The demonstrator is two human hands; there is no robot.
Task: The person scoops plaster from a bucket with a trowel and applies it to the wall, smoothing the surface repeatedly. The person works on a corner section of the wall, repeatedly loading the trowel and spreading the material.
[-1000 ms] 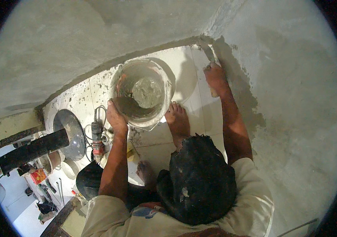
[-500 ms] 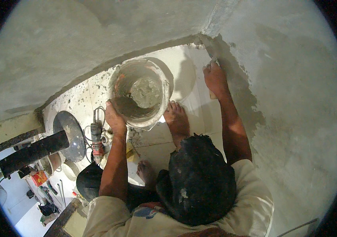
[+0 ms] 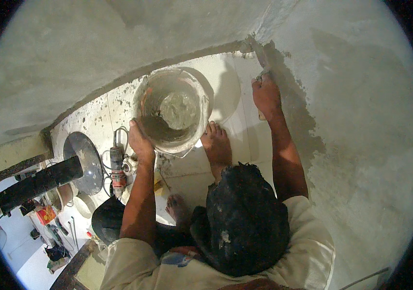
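My left hand [image 3: 141,144] grips the near left rim of a mortar-smeared bucket [image 3: 199,92], fingers closed on its edge. Wet grey mortar [image 3: 180,110] lies inside the bucket. Over by the right wall, my right hand [image 3: 267,96] is closed around the handle of a trowel [image 3: 261,57]. Its narrow blade points away toward the corner, against or very near the damp strip of mortar [image 3: 284,77] at the wall's foot. A bit of the light-coloured handle shows below my palm.
My bare foot [image 3: 217,147] stands just right of the bucket. Left of it are a red and grey corded power tool [image 3: 118,169], a round dark disc [image 3: 92,169] and a black bar [image 3: 42,183]. Plastered walls [image 3: 119,43] close in ahead and at right. Mortar spatters the pale floor tiles [image 3: 114,104].
My right hand with the trowel has shifted slightly right, and the blade lies a little nearer the right wall. The bucket sits slightly higher in view, still in my left hand.
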